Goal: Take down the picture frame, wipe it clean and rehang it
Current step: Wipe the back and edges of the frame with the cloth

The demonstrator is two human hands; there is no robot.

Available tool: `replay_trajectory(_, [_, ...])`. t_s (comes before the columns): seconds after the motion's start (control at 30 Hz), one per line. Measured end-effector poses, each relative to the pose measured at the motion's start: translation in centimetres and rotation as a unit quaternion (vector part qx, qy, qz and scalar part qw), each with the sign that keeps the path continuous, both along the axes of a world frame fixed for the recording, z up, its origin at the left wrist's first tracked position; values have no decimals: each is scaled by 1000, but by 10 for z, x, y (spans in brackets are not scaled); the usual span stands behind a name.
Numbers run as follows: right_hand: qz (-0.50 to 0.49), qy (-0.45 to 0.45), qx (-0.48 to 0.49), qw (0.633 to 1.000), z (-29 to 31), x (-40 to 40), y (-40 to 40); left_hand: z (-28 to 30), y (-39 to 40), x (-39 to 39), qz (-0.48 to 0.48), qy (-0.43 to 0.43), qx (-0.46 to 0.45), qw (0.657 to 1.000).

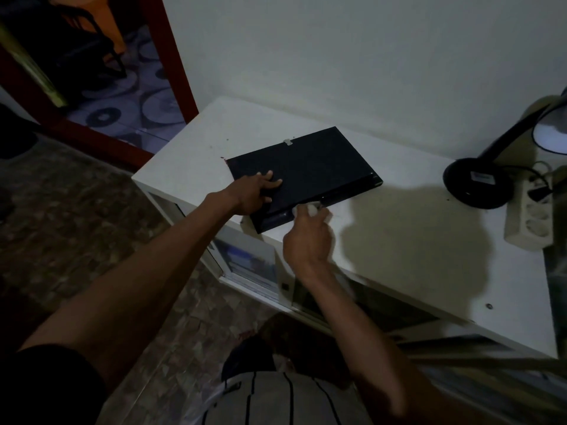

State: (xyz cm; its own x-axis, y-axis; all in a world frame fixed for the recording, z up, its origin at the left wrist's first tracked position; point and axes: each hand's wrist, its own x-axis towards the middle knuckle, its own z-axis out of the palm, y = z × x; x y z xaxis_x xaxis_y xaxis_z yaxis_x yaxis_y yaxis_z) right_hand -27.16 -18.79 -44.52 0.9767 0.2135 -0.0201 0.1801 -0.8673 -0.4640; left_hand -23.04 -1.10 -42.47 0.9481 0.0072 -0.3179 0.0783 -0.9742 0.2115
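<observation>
A black picture frame (pixel 310 167) lies back side up on the white table (pixel 399 240), a small metal hanger at its far edge. My left hand (pixel 254 191) presses flat on the frame's left part, thumb hooked over its near edge. My right hand (pixel 308 237) grips a white cloth (pixel 311 208) against the frame's near edge.
A black desk lamp (pixel 478 185) stands at the table's right, with a white power strip (pixel 534 216) beside it. A white wall (pixel 337 56) rises behind the table. A doorway with a red frame (pixel 175 56) opens at the left. Shelves sit under the table.
</observation>
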Motion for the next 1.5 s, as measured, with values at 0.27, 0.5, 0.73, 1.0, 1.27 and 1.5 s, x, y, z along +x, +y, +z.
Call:
replay_trajectory(0.27, [33,-15,42,998,-4,12,-26,5,-2,-2,-3,13,-4,1000])
replay_trajectory(0.5, [-7,-3,-54,999,2,-2,5,11,5,1,-47,16,54,997])
replay_trajectory(0.73, [31,1,-10,999,0,-37,25,9,23,-2,-98,-31,10,995])
replay_trajectory(1.0, [-159,11,42,986,7,0,8,4,45,4,-92,-37,-6,995])
replay_trajectory(1.27, [-88,-1,-16,996,-12,-55,60,-1,53,12,-121,-13,4,993])
replay_trajectory(1.5, [-178,-21,53,982,-2,-22,24,-1,53,13,-124,-2,-8,992])
